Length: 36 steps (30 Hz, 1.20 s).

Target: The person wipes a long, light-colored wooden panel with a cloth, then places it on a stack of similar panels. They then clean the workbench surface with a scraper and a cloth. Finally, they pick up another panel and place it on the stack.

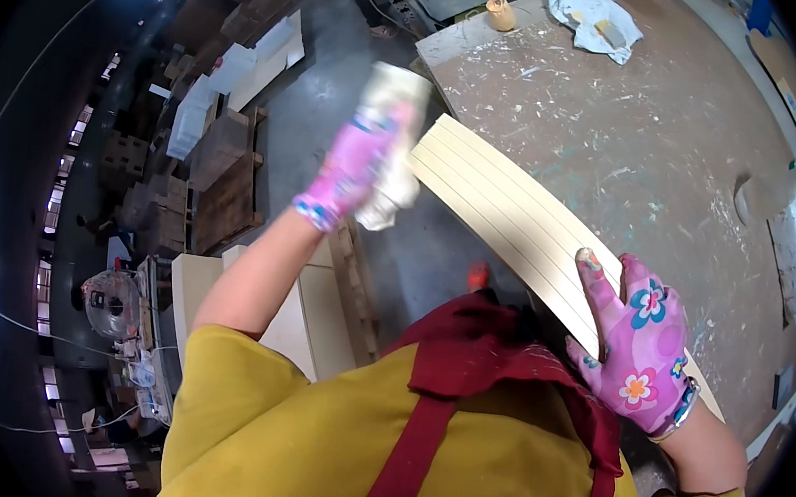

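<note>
My left hand [360, 165], in a pink patterned glove, is closed round a crumpled white cloth [386, 195] off the far left end of a grooved board. Motion blurs the hand and the top of the cloth. The long cream grooved board [505, 211] lies slantwise along the table's near edge, its left end jutting past the corner. My right hand [636, 340], in a pink flowered glove, grips the board near its right end, thumb at the near edge and fingers across the top.
The brown worktable [692, 132] bears white paint marks. On its far side are a small orange-tan container [500, 14] and a stained white cloth [593, 21]. Pale panels [317, 312] on a pallet stand at left, with a fan [112, 303] beyond. Stacked boxes [227, 148] line the floor.
</note>
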### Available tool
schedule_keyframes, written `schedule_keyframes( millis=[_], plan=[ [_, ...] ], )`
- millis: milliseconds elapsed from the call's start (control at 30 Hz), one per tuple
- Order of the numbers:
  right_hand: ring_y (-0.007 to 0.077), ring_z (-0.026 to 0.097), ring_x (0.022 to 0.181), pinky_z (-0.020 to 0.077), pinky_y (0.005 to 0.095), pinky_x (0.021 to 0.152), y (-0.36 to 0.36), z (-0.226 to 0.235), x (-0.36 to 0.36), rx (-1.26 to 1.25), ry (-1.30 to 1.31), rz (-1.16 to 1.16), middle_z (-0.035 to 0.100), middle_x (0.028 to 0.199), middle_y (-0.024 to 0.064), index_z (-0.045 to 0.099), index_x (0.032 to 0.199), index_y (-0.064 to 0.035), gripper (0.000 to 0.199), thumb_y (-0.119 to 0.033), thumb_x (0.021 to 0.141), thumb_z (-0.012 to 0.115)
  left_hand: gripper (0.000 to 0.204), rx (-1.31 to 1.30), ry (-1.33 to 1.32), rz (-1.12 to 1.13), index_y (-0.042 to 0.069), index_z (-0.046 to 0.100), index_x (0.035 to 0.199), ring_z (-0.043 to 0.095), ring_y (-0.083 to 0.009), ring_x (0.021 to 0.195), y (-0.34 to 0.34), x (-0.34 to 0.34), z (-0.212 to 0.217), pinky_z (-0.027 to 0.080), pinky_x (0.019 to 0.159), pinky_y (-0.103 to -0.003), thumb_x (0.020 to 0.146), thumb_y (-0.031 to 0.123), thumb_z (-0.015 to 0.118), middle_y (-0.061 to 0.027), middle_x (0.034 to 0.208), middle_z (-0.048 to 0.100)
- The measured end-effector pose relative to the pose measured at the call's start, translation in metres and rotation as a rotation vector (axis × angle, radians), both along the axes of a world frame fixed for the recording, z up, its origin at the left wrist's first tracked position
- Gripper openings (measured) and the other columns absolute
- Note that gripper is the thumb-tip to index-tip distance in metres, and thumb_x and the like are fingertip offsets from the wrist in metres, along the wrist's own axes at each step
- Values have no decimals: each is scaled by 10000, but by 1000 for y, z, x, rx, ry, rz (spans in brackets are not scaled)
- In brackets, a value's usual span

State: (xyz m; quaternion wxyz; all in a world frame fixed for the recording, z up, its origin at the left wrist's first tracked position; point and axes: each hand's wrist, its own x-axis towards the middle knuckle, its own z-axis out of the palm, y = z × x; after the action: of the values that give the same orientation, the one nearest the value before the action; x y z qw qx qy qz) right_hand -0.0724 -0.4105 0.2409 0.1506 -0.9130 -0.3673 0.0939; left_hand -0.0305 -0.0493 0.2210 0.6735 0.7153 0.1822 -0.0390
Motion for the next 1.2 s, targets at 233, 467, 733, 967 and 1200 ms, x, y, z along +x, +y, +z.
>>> schedule_keyframes(
  millis=[233, 467, 733, 967, 1200],
  plan=[
    [386, 517, 1018, 401, 461, 846, -3, 3, -6, -8, 53, -1, 462, 1206, 272, 358, 1394, -84, 793, -258, 700, 700, 393, 774, -115, -157, 2, 502, 1166, 573, -103, 870, 55, 25, -22, 470, 791, -247, 890, 246, 637, -46, 949, 611],
    [307, 570, 917, 450, 411, 749, -9, -6, -7, 110, -115, -42, 542, 1020, 197, 470, 1324, -108, 638, -316, 750, 654, 532, 240, -448, -355, 12, 538, 1215, 567, -88, 989, -73, 84, 87, 480, 849, -243, 945, 466, 480, -43, 1087, 611],
    [306, 587, 853, 481, 403, 743, -17, -15, -6, 231, 14, 5, 525, 1010, 175, 444, 1348, -143, 716, -319, 709, 714, 306, 628, -468, -753, 12, 587, 1091, 545, -95, 910, -156, 221, -12, 441, 805, -243, 840, 163, 675, -26, 987, 620],
    [293, 585, 869, 488, 410, 687, -18, -32, -2, 166, 16, -41, 515, 980, 160, 381, 1395, -178, 515, -183, 884, 445, 404, -155, -141, -888, 12, 566, 1152, 553, -132, 983, -244, 229, -25, 444, 886, -280, 841, 246, 677, -45, 1076, 609],
    [337, 604, 899, 525, 410, 727, -18, -27, 4, 205, 104, 23, 542, 1079, 186, 435, 1346, -142, 460, -134, 887, 444, 750, 900, -485, -811, -16, 394, 1352, 511, -295, 1199, -217, 318, -79, 415, 996, -355, 792, 378, 699, -208, 1308, 506]
  ],
)
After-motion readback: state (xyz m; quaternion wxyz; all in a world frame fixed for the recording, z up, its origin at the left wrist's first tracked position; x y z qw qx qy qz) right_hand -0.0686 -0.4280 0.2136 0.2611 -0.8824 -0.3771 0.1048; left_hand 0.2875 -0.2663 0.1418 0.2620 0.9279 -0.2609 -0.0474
